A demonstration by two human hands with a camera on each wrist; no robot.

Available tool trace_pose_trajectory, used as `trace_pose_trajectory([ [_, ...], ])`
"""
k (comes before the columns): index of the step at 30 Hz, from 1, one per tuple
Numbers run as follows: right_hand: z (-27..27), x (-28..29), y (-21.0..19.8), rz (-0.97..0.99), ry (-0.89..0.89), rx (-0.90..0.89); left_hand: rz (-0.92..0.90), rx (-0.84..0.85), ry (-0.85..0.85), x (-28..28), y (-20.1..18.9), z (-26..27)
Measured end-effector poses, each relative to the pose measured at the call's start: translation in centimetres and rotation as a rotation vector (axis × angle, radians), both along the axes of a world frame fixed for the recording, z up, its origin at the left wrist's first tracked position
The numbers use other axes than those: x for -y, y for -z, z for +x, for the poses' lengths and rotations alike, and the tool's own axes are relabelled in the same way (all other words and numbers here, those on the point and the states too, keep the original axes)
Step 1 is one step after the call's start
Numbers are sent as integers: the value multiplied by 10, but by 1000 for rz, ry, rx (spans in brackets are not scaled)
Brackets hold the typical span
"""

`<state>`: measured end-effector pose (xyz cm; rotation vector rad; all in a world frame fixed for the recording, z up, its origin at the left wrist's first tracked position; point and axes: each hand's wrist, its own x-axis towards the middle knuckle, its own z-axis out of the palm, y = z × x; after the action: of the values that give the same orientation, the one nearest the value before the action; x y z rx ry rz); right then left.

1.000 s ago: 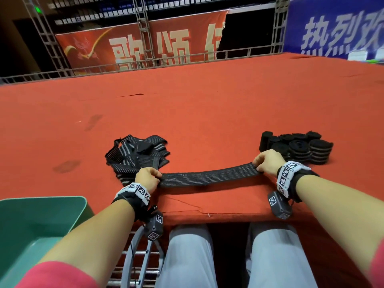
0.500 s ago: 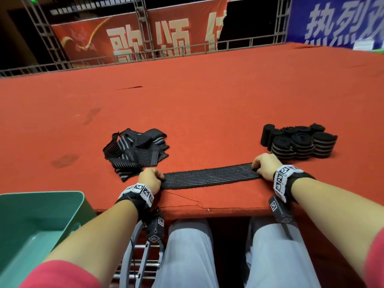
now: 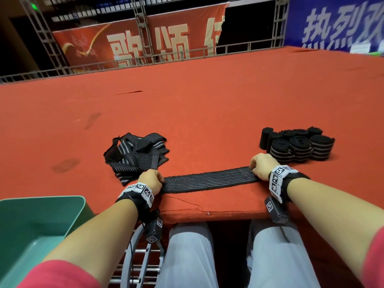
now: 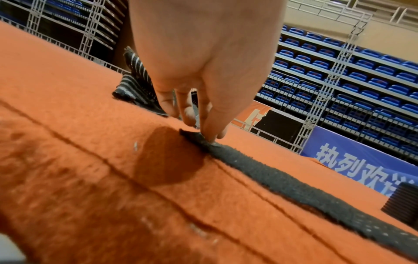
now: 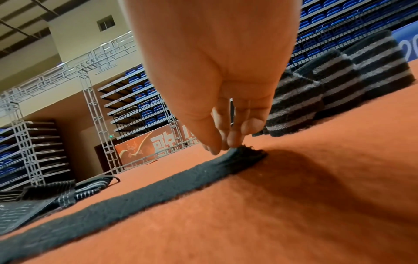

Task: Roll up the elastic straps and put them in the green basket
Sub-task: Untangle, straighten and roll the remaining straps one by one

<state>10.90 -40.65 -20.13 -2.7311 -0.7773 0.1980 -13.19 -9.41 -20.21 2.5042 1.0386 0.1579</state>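
Black ribbed elastic strap (image 3: 209,180) lying flat on red felt table (image 3: 207,113) — soft, light, probably stretchy; left hand (image 3: 151,180) and right hand (image 3: 262,165) pinching its ends, best rolled from one end.

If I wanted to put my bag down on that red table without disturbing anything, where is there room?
The red table is bare across its far half, and between the loose strap pile and the rolled straps. Left of the pile is free too. The near edge is crowded: the left hand and right hand hold a flat strap stretched there.
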Motion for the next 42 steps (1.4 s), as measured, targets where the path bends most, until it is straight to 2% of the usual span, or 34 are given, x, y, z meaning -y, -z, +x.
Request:
trace_pose_trajectory([
  [7,-5,-46,-29,82,-101,-11,0,75,20,-4,-23,16],
  [16,-14,-148,-49,147,-275,-40,-3,105,-9,-52,-34,34],
  [22,-19,-229,-40,162,-394,-179,60,89,-48,-97,-37,40],
  [29,-46,-319,-10,186,-429,-497,37,30,-120,-134,-26,26],
  [37,-65,-354,6,300,-409,-582,-3,15,-137,-146,-13,23],
  [42,-69,-355,-4,344,-388,-474,-17,6,-156,-145,-14,25],
])
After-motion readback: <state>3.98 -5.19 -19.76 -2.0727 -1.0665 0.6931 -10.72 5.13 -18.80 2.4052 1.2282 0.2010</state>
